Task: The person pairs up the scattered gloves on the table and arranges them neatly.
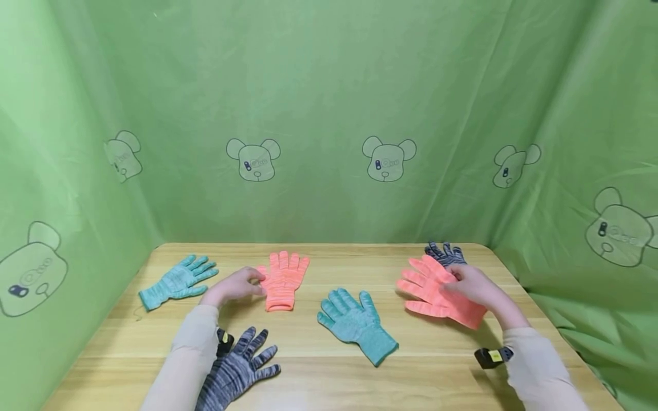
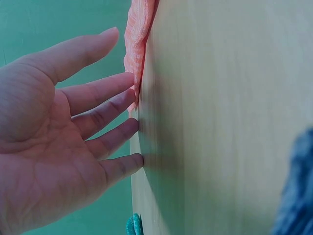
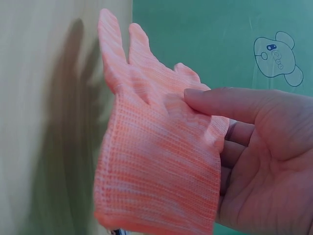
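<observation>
My right hand (image 1: 473, 283) pinches a coral-pink knit glove (image 1: 434, 291) by its side edge, thumb on the near face and fingers behind. In the right wrist view that glove (image 3: 156, 161) is raised off the table, its cuff hanging at the bottom. My left hand (image 1: 239, 287) is at the left edge of a second coral-pink glove (image 1: 283, 279), which lies flat with its fingers pointing away. Seen from the left wrist, the left hand (image 2: 63, 122) has its fingers spread and extended, the fingertips right at the glove (image 2: 138, 44).
A teal glove (image 1: 180, 279) lies at the far left, another teal glove (image 1: 357, 325) at the middle. One grey-black striped glove (image 1: 239, 368) is partly under the left forearm; another (image 1: 446, 254) lies behind the held glove. Green curtains (image 1: 329, 103) surround the wooden table (image 1: 308, 377).
</observation>
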`<state>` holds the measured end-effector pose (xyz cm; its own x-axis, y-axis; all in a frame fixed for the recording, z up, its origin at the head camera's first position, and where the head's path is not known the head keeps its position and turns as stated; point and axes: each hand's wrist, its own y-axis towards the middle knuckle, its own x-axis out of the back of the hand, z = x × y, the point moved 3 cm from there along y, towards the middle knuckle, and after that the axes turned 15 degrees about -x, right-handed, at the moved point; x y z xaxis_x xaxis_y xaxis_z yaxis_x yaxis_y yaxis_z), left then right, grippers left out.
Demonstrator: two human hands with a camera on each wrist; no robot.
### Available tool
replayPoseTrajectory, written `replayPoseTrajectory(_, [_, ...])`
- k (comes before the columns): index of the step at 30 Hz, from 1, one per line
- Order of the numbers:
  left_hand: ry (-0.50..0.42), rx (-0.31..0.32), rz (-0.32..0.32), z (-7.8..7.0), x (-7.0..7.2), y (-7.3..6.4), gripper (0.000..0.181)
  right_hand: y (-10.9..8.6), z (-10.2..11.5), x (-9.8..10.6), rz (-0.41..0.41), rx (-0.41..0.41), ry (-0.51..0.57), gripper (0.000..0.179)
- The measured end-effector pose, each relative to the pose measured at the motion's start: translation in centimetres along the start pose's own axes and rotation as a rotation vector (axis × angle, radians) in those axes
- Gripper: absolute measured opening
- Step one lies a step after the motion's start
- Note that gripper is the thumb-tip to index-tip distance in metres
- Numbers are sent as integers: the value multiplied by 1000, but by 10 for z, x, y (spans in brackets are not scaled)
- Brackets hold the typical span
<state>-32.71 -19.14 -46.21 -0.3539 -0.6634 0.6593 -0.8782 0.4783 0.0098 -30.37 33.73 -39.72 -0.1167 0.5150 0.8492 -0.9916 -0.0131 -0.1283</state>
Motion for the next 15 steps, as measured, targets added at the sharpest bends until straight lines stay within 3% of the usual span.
replayPoseTrajectory(15, [-2, -3, 6, 0, 0, 0, 57, 9, 19, -1, 38, 21, 68, 20])
